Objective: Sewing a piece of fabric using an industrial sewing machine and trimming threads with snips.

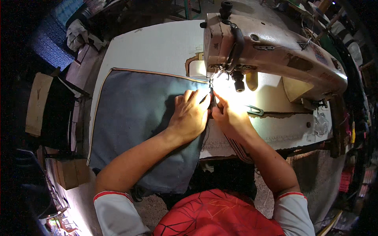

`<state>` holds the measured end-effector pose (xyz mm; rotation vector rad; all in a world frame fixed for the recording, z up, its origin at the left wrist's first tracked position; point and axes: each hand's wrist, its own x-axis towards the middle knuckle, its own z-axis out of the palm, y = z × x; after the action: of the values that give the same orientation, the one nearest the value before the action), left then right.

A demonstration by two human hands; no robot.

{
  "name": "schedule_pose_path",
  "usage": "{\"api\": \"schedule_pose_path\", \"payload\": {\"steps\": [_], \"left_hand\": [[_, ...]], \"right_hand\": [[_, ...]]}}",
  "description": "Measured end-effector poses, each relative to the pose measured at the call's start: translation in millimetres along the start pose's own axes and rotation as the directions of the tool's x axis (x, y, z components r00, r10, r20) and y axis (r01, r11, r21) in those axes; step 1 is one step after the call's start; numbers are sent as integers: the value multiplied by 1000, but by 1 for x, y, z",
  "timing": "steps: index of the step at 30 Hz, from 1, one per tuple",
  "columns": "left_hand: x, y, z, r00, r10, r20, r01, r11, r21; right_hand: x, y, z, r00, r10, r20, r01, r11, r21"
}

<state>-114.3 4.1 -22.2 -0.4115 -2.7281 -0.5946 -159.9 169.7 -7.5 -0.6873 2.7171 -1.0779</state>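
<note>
A blue-grey fabric panel (pixel 134 106), edged with a light tan and dark trim (pixel 157 72), lies flat on the sewing table and hangs over its near edge. Its right side runs up to the needle area of a worn sewing machine (pixel 267 47). My left hand (pixel 189 114) rests on the panel's right part, fingers bent and closed at its edge just before the presser foot. Close beside it, my right hand (pixel 233 116) pinches a narrow dark trim strip (pixel 214 100); its fingertips are washed out by the lamp. Striped lengths of trim (pixel 238 149) hang below the right wrist.
Right of my right hand lies a green-handled tool (pixel 255 110) on the white tabletop (pixel 157 43). A crumpled clear plastic piece (pixel 321 125) sits at the table's right end. Beyond the table's left side stand a cardboard box (pixel 71 173) and blue cloth (pixel 53 47).
</note>
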Motion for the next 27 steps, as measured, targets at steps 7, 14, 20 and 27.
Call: {"api": "schedule_pose_path", "payload": {"steps": [7, 14, 20, 27], "left_hand": [[7, -6, -3, 998, 25, 58, -23, 999, -34], [3, -6, -7, 992, 70, 104, -71, 997, 5], [8, -23, -16, 975, 100, 200, -61, 979, -194], [5, -23, -15, 978, 166, 129, -152, 982, -115]], "right_hand": [[-5, 22, 3, 991, -130, -29, 127, 988, -93], [-5, -1, -7, 995, 19, 99, -22, 999, 35], [-4, 20, 14, 942, -324, -87, 301, 931, -206], [-3, 6, 8, 917, -396, -46, 363, 876, -317]]}}
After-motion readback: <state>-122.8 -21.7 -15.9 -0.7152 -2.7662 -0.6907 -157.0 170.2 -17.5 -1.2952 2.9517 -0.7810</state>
